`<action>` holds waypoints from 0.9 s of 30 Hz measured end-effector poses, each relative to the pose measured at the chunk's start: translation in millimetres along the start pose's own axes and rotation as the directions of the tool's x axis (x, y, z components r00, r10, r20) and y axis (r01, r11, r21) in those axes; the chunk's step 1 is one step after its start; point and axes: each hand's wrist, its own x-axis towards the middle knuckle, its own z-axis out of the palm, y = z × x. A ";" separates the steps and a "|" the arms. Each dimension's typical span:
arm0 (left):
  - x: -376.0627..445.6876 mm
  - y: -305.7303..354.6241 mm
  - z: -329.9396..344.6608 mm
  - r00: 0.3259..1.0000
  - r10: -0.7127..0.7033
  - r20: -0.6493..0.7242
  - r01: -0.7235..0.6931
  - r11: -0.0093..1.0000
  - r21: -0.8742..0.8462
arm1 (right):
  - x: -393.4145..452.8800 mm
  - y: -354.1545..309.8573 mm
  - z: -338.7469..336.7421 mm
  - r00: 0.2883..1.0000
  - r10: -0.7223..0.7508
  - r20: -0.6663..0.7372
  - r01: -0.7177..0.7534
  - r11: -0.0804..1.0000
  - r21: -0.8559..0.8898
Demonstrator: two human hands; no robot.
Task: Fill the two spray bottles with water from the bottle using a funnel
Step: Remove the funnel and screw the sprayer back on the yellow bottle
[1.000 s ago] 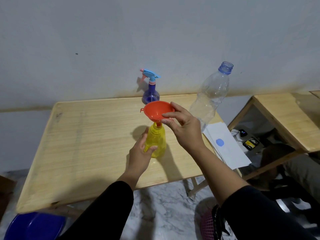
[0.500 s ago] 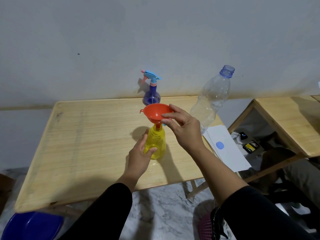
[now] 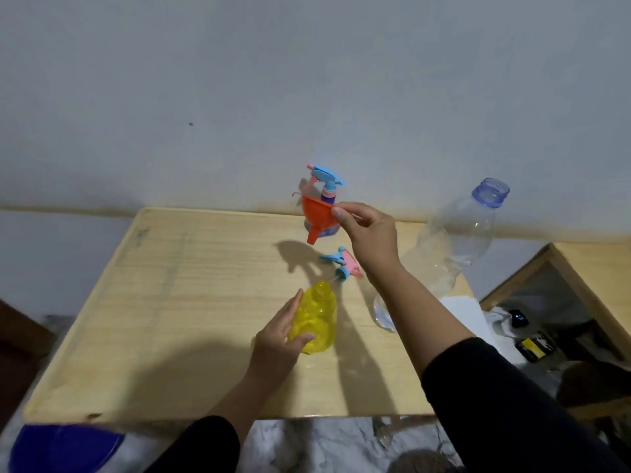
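My left hand (image 3: 280,339) holds the yellow spray bottle (image 3: 316,319) by its side on the wooden table (image 3: 191,302); the bottle's neck is uncovered. My right hand (image 3: 368,233) pinches the rim of the orange funnel (image 3: 317,218) and holds it in the air, tilted, in front of the blue spray bottle (image 3: 327,191) at the table's back edge. That bottle has its blue and pink trigger head on. A loose spray head (image 3: 341,264) lies on the table beyond the yellow bottle. The clear water bottle (image 3: 457,244), uncapped, stands at the right behind my right forearm.
White paper (image 3: 464,312) lies at the table's right edge. A second wooden table (image 3: 594,278) stands to the right, with small items below it. A blue basin (image 3: 61,448) sits on the floor at bottom left. The wall runs close behind the table.
My right hand has lifted the funnel out of the yellow bottle's neck and carried it back toward the blue spray bottle. My left hand stays on the yellow bottle.
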 end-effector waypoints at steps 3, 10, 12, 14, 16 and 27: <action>3.6 -1.4 -0.5 0.998 0.058 0.006 -0.058 0.986 0.155 | 25.1 43.1 22.1 0.988 0.084 0.126 -0.068 0.990 -0.125; 1.7 -1.3 -0.2 0.998 0.036 -0.057 -0.029 0.993 0.118 | 44.5 107.7 54.1 0.930 0.223 0.290 -0.145 0.952 -0.268; 1.8 -1.6 0.2 0.997 0.039 -0.063 -0.030 0.991 0.134 | 45.2 119.0 58.7 0.917 0.251 0.311 -0.153 0.939 -0.307; 1.7 -1.6 0.4 0.998 0.025 -0.066 -0.017 0.992 0.122 | 44.9 122.4 58.8 0.917 0.226 0.329 -0.102 0.929 -0.355; 2.0 -2.0 0.3 0.998 0.021 -0.063 -0.013 0.993 0.118 | 43.0 119.8 54.3 0.932 0.201 0.301 -0.075 0.921 -0.382; 2.0 -6.0 0.3 0.998 -0.014 -0.060 0.024 0.986 0.168 | 22.8 153.2 22.7 0.873 0.453 -0.183 -0.467 0.662 -0.587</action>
